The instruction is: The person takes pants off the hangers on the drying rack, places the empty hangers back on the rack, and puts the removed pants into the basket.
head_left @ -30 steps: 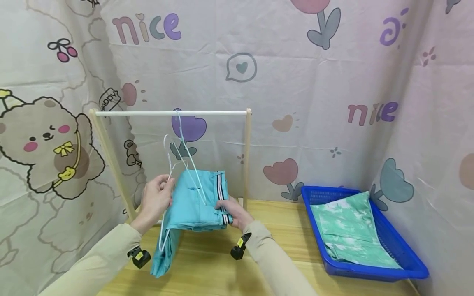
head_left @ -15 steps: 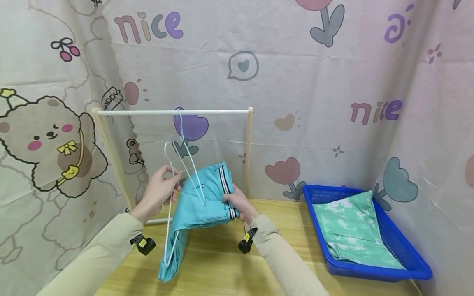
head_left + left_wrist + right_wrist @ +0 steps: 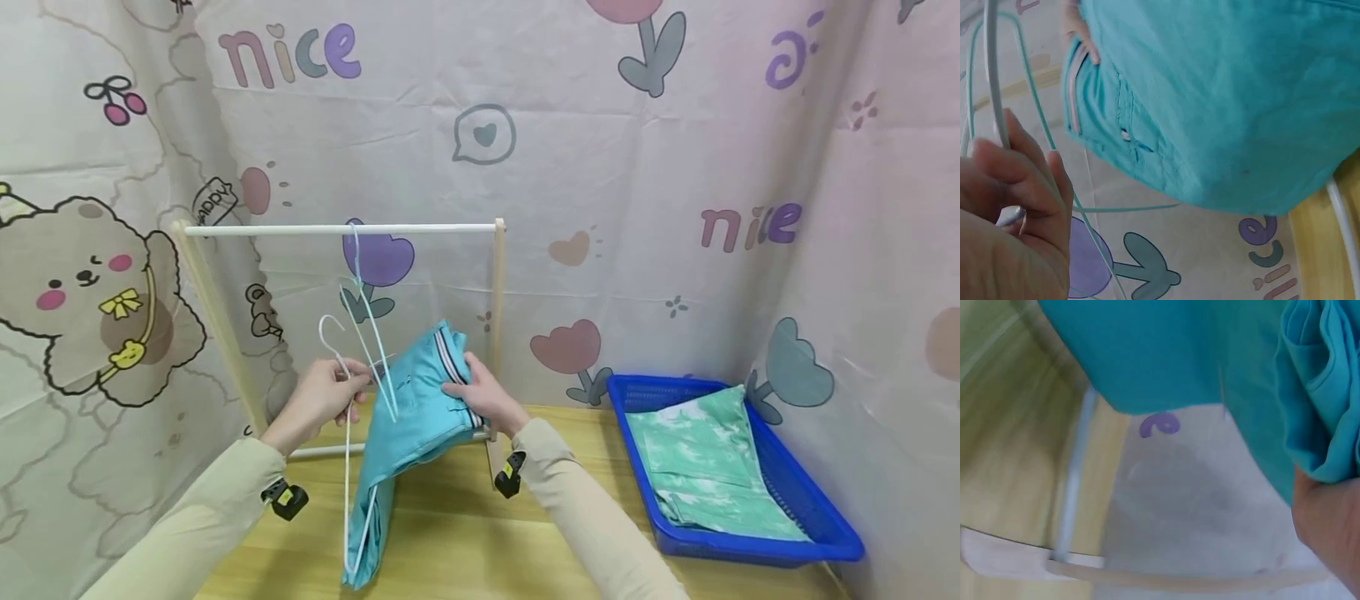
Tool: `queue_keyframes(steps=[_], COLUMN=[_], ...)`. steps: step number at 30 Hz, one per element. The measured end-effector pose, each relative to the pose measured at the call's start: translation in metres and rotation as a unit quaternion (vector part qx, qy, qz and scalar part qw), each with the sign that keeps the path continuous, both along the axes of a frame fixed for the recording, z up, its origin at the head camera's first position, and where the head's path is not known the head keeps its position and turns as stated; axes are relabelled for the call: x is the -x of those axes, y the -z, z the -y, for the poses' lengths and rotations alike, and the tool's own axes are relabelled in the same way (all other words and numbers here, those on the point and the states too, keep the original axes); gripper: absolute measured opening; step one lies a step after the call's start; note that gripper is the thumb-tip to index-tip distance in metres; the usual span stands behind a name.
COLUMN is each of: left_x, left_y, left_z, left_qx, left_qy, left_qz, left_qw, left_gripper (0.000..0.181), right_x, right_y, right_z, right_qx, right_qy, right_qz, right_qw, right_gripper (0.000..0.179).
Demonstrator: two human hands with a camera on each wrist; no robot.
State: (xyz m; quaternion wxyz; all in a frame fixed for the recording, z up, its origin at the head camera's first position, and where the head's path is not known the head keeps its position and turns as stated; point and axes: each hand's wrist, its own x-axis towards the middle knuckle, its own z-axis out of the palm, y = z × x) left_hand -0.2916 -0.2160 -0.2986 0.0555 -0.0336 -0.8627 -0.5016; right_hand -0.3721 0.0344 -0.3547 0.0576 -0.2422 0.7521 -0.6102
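Note:
Turquoise trousers (image 3: 423, 400) with a black-and-white striped waistband slant down across the middle of the head view. My right hand (image 3: 487, 393) grips them at the waistband, thumb on top; folded cloth (image 3: 1319, 394) bunches above that hand in the right wrist view. My left hand (image 3: 318, 402) pinches a white wire hanger (image 3: 347, 475) below its hook. The lower end of this hanger sits in the fold of the trousers, partly hidden by cloth. A second, pale hanger (image 3: 380, 342) hangs from the rack bar (image 3: 285, 231) and overlaps the trousers in the head view.
The rack's wooden posts (image 3: 498, 308) stand on the wood-grain table (image 3: 465, 542), close to the patterned curtain (image 3: 420, 142) behind. On the right is a blue plastic basket (image 3: 757, 548) with a folded green-and-white cloth item (image 3: 705, 471) in it.
The right hand has lifted the waistband end up and to the right, so the trousers tilt more steeply. The left hand's hanger has come lower and stands more upright.

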Motion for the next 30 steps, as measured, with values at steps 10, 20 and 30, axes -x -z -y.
queue_keyframes(steps=[10, 20, 30], left_x=[0.0, 0.013, 0.018], left_y=[0.005, 0.021, 0.034], left_z=[-0.01, -0.027, -0.032], left_qx=[0.094, 0.113, 0.107], left_qy=[-0.041, -0.039, -0.043], left_qz=[-0.07, -0.079, -0.084], left_qw=[0.9923, 0.9896, 0.9898], left_gripper=[0.029, 0.032, 0.033], right_x=[-0.011, -0.002, -0.005], right_y=[-0.033, -0.045, -0.053], right_z=[0.008, -0.009, -0.013], right_qx=[-0.036, -0.024, -0.048], right_qy=[0.013, -0.002, -0.016], right_qz=[-0.062, -0.041, -0.043], right_qw=[0.9973, 0.9989, 0.9978], right_gripper=[0.053, 0.052, 0.05])
